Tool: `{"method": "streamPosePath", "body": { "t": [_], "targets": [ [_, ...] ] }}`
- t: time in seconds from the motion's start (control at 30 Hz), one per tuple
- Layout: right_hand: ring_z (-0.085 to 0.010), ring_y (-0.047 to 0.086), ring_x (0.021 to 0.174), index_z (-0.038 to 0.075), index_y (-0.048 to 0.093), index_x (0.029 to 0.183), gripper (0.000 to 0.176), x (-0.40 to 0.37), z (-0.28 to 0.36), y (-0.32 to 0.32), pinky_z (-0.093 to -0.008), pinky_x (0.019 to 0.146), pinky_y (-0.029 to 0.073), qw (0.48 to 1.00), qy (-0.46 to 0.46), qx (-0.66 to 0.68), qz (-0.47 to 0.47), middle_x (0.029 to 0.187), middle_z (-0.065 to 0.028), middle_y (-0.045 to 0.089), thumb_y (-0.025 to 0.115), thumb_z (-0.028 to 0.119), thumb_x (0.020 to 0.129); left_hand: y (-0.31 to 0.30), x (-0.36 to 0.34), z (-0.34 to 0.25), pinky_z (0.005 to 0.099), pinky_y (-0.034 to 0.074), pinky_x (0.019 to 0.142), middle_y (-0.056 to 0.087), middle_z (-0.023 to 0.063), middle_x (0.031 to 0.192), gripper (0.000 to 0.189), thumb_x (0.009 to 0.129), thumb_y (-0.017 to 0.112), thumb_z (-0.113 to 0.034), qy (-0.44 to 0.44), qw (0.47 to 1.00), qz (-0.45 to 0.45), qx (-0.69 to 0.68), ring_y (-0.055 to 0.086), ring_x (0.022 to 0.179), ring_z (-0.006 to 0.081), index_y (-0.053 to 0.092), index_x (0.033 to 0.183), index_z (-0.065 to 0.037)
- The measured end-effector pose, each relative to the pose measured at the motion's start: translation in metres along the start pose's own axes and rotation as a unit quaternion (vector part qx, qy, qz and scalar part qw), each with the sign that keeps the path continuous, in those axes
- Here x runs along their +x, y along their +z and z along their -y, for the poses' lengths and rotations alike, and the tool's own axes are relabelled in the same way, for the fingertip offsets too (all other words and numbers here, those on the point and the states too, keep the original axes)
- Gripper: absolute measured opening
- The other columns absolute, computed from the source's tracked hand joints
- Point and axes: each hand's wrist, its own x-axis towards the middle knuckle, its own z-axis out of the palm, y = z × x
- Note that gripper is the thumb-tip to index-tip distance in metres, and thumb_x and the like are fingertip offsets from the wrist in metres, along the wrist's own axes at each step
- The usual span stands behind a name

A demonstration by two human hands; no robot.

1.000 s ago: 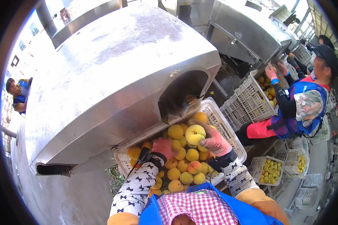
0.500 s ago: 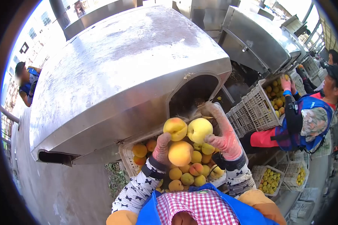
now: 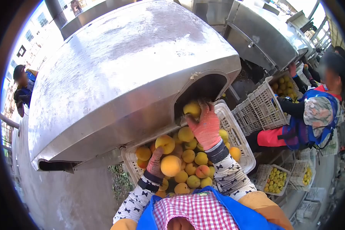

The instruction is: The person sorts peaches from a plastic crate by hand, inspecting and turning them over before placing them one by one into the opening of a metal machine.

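My left hand [image 3: 155, 164], in a pink glove, holds a yellow peach with a red blush [image 3: 165, 144], and an orange peach [image 3: 170, 166] rests against its fingers. At the machine's dark opening [image 3: 218, 85], my right hand [image 3: 205, 126], gloved too, grips a yellow peach [image 3: 192, 109]. Below both hands lies a white crate [image 3: 244, 155] with many yellow and orange peaches, directly in front of my body.
A large metal machine [image 3: 126, 69] fills the area ahead. To the right, a person [image 3: 314, 111] in a blue vest is by a tilted crate [image 3: 262, 109] of peaches. More crates [image 3: 265, 178] stand at lower right. Another person [image 3: 23, 86] is at far left.
My right hand has moved up and left to the machine's opening with a yellow peach. My left hand has shifted slightly left and down with its peaches. The person at right has turned and moved an arm.
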Motion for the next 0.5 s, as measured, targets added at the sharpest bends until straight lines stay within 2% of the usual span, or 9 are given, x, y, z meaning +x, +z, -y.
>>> {"method": "streamPosePath", "body": {
  "t": [0.1,0.13,0.2,0.23,0.3,0.37,0.4,0.47,0.5],
  "targets": [
    [-0.0418,0.056,0.107,-0.005,0.041,0.136,0.078,0.013,-0.025,0.059,-0.0427,0.09,0.049,0.987,-0.03,-0.152,-0.049,0.122,-0.0264,0.053,0.075,0.032,0.076,0.002,0.005,-0.001,0.0442,0.057,0.079,0.064,0.0144,0.109,0.065,0.083,0.07,-0.05,-0.006,1.0,0.009,-0.003,0.066,0.093,0.0282,0.053,0.126,-0.005],
    [-0.0418,0.056,0.107,-0.005,0.041,0.136,0.078,0.022,-0.023,0.049,-0.0427,0.09,0.049,0.987,-0.028,-0.152,-0.045,0.122,-0.0264,0.053,0.075,0.032,0.076,0.003,0.009,0.0,0.0443,0.057,0.079,0.064,0.0153,0.108,0.065,0.084,0.068,-0.051,-0.015,1.0,0.015,-0.01,0.066,0.093,0.0288,0.052,0.127,-0.005],
    [-0.0393,0.058,0.106,-0.006,0.044,0.134,0.075,0.054,-0.008,0.002,-0.0409,0.09,0.049,0.983,-0.019,0.183,-0.019,0.123,-0.0248,0.055,0.077,0.026,0.075,0.011,0.019,-0.003,0.0444,0.057,0.079,0.063,0.0162,0.108,0.066,0.085,0.066,-0.052,-0.016,1.0,0.021,-0.017,0.066,0.092,0.0293,0.05,0.128,-0.005],
    [-0.0393,0.058,0.106,-0.006,0.044,0.134,0.075,0.054,0.006,-0.024,-0.0409,0.09,0.049,0.982,-0.019,0.185,-0.017,0.123,-0.0248,0.055,0.077,0.026,0.075,0.013,0.019,-0.003,0.0451,0.057,0.081,0.063,0.0175,0.11,0.069,0.085,0.063,-0.055,-0.042,0.994,0.074,-0.062,0.065,0.094,0.0304,0.049,0.13,-0.005],
    [-0.0275,0.058,0.112,-0.002,0.049,0.133,0.074,0.033,0.03,-0.07,-0.036,0.095,0.045,0.952,0.022,0.249,0.179,0.121,-0.0182,0.058,0.079,0.027,0.072,0.018,0.024,-0.004,0.0458,0.056,0.082,0.062,0.0187,0.112,0.072,0.086,0.061,-0.058,-0.067,0.984,0.127,-0.109,0.065,0.096,0.0314,0.048,0.132,-0.005],
    [-0.0282,0.057,0.114,-0.002,0.05,0.133,0.074,0.002,0.024,-0.059,-0.0361,0.097,0.044,0.918,0.017,0.328,0.221,0.122,-0.018,0.058,0.08,0.028,0.071,0.025,0.035,-0.004,0.0477,0.055,0.084,0.059,0.0211,0.119,0.081,0.084,0.056,-0.068,-0.108,0.933,0.319,-0.128,0.063,0.101,0.0332,0.046,0.133,-0.005],
    [-0.0289,0.057,0.115,-0.001,0.051,0.133,0.075,-0.008,0.026,-0.057,-0.0362,0.099,0.043,0.875,0.014,0.407,0.262,0.124,-0.0178,0.058,0.08,0.028,0.07,0.037,0.035,-0.005,0.0477,0.055,0.084,0.059,0.0211,0.119,0.081,0.084,0.056,-0.068,-0.111,0.931,0.322,-0.129,0.063,0.101,0.0332,0.046,0.133,-0.005],
    [-0.029,0.055,0.118,0.0,0.051,0.133,0.076,-0.016,0.035,-0.062,-0.0363,0.1,0.042,0.9,0.023,0.356,0.251,0.125,-0.0179,0.057,0.081,0.028,0.069,0.059,0.032,-0.007,0.0439,0.054,0.084,0.058,0.0167,0.121,0.086,0.082,0.059,-0.068,-0.097,0.987,0.11,-0.064,0.063,0.098,0.0302,0.044,0.135,-0.002],
    [-0.0292,0.054,0.12,0.001,0.051,0.133,0.077,-0.014,0.039,-0.063,-0.0364,0.101,0.041,0.92,0.033,0.307,0.24,0.127,-0.0181,0.056,0.082,0.028,0.067,0.062,0.034,-0.009,0.0439,0.054,0.084,0.058,0.0167,0.121,0.086,0.082,0.059,-0.068,-0.096,0.987,0.115,-0.062,0.063,0.098,0.0302,0.044,0.135,-0.002]
  ]
}}
